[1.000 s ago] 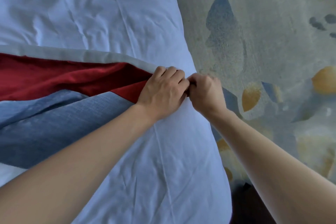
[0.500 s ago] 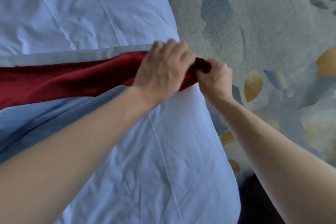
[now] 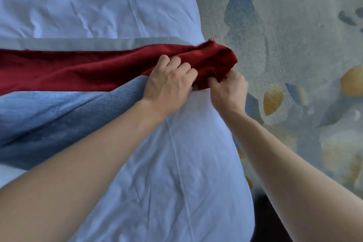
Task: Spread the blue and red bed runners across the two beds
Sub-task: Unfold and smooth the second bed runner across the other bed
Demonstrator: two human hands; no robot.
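Note:
A red bed runner (image 3: 82, 68) with a pale grey border along its far side lies across the white bed (image 3: 117, 2), running from the left edge of view to the bed's right side. A blue runner (image 3: 59, 112) lies bunched just below it on the left. My left hand (image 3: 169, 86) grips the red runner near its right end, fingers curled into the cloth. Just to the right, my right hand (image 3: 227, 88) pinches the frayed end of the red runner, which hangs slightly past the bed's edge.
A grey carpet (image 3: 294, 35) with blue and yellow leaf shapes fills the right side beyond the bed edge. A dark object shows at the bottom by the bed's corner. White sheet covers the near part of the bed.
Both hands have pulled the red runner's end rightward to the bed's edge and past it. The red cloth's end now bunches above my hands.

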